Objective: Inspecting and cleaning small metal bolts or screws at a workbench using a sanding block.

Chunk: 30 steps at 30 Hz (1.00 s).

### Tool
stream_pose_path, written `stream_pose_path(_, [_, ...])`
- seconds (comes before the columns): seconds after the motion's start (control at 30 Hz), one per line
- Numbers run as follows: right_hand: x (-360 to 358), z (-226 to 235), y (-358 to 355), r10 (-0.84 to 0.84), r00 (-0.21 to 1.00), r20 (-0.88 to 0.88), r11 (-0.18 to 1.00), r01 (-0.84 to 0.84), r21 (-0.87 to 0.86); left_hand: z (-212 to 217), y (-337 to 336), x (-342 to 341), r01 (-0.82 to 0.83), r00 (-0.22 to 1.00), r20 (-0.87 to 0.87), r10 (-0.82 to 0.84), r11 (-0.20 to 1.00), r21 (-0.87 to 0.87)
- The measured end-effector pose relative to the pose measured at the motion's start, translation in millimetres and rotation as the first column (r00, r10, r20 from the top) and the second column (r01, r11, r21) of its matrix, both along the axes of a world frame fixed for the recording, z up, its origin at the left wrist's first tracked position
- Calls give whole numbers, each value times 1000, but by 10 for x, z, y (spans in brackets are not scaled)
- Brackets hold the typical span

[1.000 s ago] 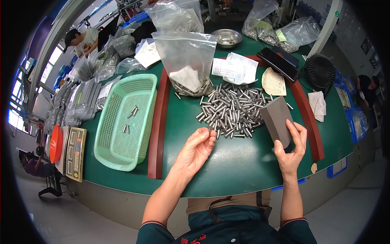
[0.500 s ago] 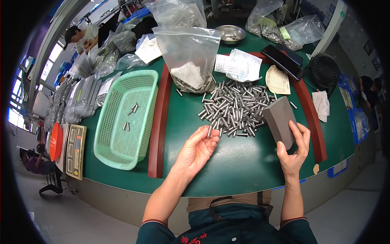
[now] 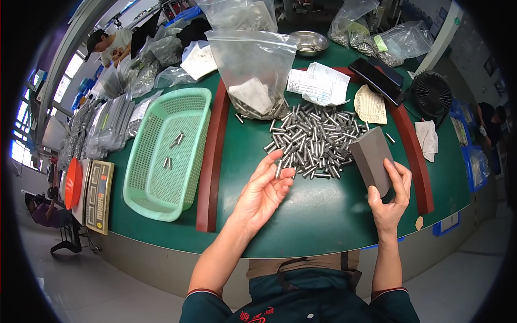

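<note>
My left hand (image 3: 258, 196) is at the near left edge of a heap of short metal pins (image 3: 315, 140) on the green table. One upright metal pin (image 3: 278, 171) sits at its curled fingers, with the thumb raised beside it; how firmly it is gripped is hard to see. On the other side of the heap, my right hand (image 3: 392, 196) grips a grey-brown rectangular block (image 3: 371, 161), thumb at its lower end and fingers along its right side. The block stands tilted by the heap's right edge.
Left of the heap is a green plastic basket (image 3: 134, 177) with a few pins inside, beside a dark red bar (image 3: 211, 177). Another red bar (image 3: 414, 156) is on the right. Behind are a clear bag (image 3: 253, 64), papers (image 3: 323, 83), a phone (image 3: 377, 81) and a black fan (image 3: 431, 94).
My left thumb has lifted and spread from the fingers, while the pin stays beside them. My right hand and the block hold nearly the same place.
</note>
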State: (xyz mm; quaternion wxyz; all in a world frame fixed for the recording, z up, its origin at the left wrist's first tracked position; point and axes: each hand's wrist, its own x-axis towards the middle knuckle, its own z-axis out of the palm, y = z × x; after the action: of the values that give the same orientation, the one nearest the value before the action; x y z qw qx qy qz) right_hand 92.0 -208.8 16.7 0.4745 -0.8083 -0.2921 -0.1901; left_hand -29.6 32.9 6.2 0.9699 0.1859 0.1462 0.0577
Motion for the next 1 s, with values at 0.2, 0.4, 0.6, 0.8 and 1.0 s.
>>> stream_pose_path(0.2, [0, -10, -8, -1, 1000, -1, 1000, 1, -3, 64, -46, 20, -17, 997, -79, 25, 995, 102])
stream_pose_path(0.4, [-5, -10, -13, 4, 1000, 4, 1000, -4, 1, -13, -1, -20, 36, 997, -65, -32, 997, 66])
stream_pose_path(0.6, [-12, -7, -13, -11, 1000, 11, 1000, 11, -13, -59, 19, -14, 14, 998, -69, -14, 1000, 1])
stream_pose_path(0.8, [-3, -10, -16, -2, 1000, 15, 1000, 2, -10, 15, -6, 10, -31, 992, -117, 42, 995, 94])
stream_pose_path(1.0, [-3, -8, -14, 5, 1000, 11, 1000, -5, -6, -69, 26, 5, 0, 998, -60, 6, 994, 106])
